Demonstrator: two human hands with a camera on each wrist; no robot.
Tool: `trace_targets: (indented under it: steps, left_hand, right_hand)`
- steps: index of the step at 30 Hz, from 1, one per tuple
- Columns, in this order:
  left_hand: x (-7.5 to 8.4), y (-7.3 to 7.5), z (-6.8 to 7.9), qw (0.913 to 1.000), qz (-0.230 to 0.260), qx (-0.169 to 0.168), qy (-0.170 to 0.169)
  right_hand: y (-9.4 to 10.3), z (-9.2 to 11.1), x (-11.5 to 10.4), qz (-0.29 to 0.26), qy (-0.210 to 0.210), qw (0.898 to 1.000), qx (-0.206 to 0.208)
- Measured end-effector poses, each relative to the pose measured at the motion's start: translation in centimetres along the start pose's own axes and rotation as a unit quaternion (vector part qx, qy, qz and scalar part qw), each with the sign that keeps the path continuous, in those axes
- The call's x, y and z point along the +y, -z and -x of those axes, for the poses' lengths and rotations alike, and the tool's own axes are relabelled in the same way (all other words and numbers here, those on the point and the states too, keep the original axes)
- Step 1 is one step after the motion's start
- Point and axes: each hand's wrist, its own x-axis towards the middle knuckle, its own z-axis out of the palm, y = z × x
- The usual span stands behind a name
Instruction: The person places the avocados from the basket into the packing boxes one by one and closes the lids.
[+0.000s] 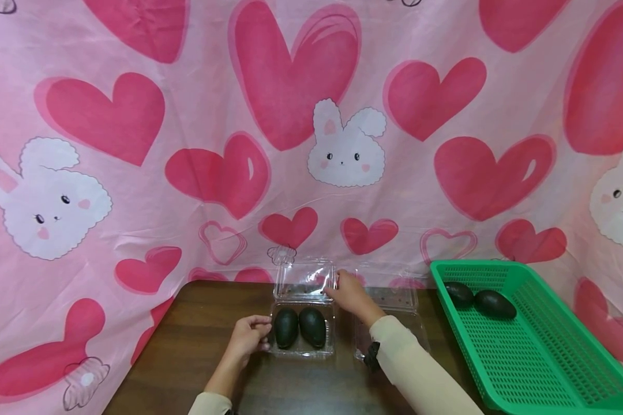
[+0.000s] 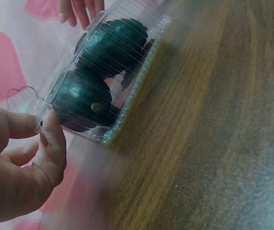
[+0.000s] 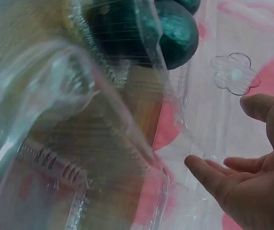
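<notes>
Two dark green avocados (image 1: 286,327) lie side by side in the base of a clear plastic clamshell box (image 1: 303,353) on the table. Its hinged lid (image 1: 302,279) stands raised at the back. My left hand (image 1: 250,334) pinches the box's left rim between thumb and fingers, as the left wrist view (image 2: 24,163) confirms. At the lid's right edge is my right hand (image 1: 354,294); in the right wrist view its thumb and fingers (image 3: 208,177) are spread apart. Whether those fingertips touch the clear lid, I cannot tell.
A second clear clamshell box (image 1: 389,328) stands open to the right, partly behind my right forearm. Further right, a green plastic basket (image 1: 529,351) holds two more avocados (image 1: 495,304). A pink cloth with hearts and rabbits (image 1: 291,190) hangs behind the wooden table (image 1: 187,334).
</notes>
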Motion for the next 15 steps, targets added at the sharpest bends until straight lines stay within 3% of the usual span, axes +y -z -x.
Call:
trace_targets:
  steps: [4, 10, 15]
  left_hand:
    - [0.08, 0.04, 0.10, 1.0000, 0.000, 0.000, -0.003]
    - [0.09, 0.11, 0.08, 1.0000, 0.001, 0.001, -0.004]
    - [0.06, 0.07, 0.10, 1.0000, 0.002, -0.001, -0.005]
  right_hand:
    - [0.17, -0.10, -0.15, -0.017, -0.037, 0.999, -0.030]
    - [0.04, -0.48, -0.18, -0.031, -0.058, 0.997, -0.035]
    - [-0.27, -0.75, -0.03, -0.097, -0.085, 0.991, -0.045]
